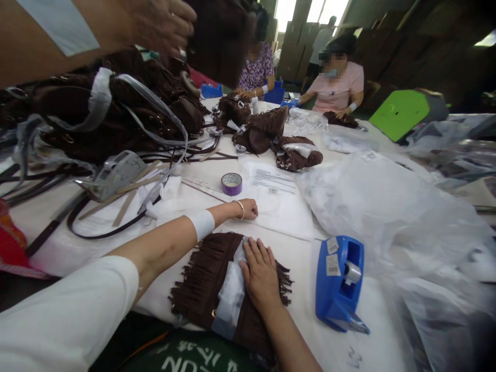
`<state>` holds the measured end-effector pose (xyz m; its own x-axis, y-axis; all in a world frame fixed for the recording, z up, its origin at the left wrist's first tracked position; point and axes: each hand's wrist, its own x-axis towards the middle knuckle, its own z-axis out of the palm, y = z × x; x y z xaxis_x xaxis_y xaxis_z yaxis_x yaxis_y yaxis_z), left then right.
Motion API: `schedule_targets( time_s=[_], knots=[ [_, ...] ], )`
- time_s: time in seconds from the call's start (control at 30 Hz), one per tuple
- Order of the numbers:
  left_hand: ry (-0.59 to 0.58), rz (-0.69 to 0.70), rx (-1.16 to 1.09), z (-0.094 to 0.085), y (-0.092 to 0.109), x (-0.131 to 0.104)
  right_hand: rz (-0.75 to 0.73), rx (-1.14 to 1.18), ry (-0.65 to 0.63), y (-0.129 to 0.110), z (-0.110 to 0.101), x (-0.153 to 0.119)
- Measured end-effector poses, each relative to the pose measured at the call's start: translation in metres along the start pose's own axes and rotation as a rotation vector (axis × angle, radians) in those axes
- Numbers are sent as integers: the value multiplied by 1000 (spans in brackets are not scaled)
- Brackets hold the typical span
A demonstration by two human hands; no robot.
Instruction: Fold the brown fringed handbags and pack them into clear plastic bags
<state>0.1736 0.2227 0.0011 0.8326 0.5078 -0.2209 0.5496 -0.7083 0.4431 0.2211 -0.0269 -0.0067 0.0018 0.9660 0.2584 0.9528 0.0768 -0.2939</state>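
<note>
The flat dark-brown fringed bag [205, 268] looks like matt, napped suede; the translucent strip of plastic wrap [231, 292] on it is crinkled, with a soft sheen. The blue tape dispenser [326, 292] is smooth, glossy hard plastic. The big cloudy-white bag [360, 181] is thin, wrinkled plastic film.

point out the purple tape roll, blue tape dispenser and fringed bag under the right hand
Purple tape roll [231, 190], head view: its purple outer side.
Blue tape dispenser [328, 293], head view: side of its body.
Fringed bag [205, 274], head view: its brown fringed part.
</note>
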Motion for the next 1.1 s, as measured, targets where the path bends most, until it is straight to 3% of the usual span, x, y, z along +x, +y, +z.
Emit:
schedule_targets(
  time_s=[0.17, 0.57, 1.1],
  knots=[
    [-40, 1, 22, -4, 3, 0, 10, 6, -9, 0, 2, 0],
    [-108, -145, 51, -15, 2, 0, 2, -19, 18, 0, 2, -1],
    [10, -166, -356, -3, -29, -9, 2, -1, 17, 1, 2, 0]
  ],
)
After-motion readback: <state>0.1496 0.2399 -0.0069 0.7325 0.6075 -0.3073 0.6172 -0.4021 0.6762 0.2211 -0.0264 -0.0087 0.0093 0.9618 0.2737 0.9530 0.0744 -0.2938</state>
